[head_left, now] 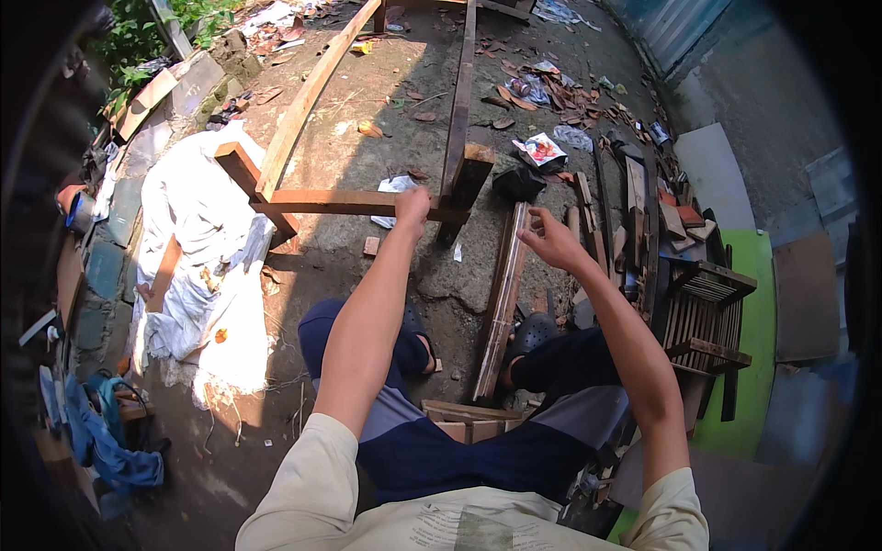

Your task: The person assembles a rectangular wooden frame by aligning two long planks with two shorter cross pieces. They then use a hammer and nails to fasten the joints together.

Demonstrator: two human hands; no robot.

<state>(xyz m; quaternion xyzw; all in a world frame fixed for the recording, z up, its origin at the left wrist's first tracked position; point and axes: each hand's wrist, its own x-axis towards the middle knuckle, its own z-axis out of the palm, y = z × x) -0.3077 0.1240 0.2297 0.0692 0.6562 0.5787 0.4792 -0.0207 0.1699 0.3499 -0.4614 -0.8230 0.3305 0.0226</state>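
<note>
A long wooden frame (308,107) lies ahead of me, its two side rails running away from a near crossbar (344,201). Short thick posts stand at its near corners, the right one (471,174) being darker. My left hand (413,208) is closed around the crossbar, close to that right post. Bent but apart, the fingers of my right hand (553,241) hover beside the upper end of some long, narrow wooden strips (503,303). Whether they touch the strips I cannot tell. The strips lie on the ground between my feet, alongside my right shoe (533,332).
White cloth (197,239) lies crumpled at left. Loose wood pieces (634,197), a slatted wooden item (706,317) and a green board (744,349) line the right side. A black plastic bag (517,184) and dry leaves litter the ground. Blue fabric (115,432) sits lower left.
</note>
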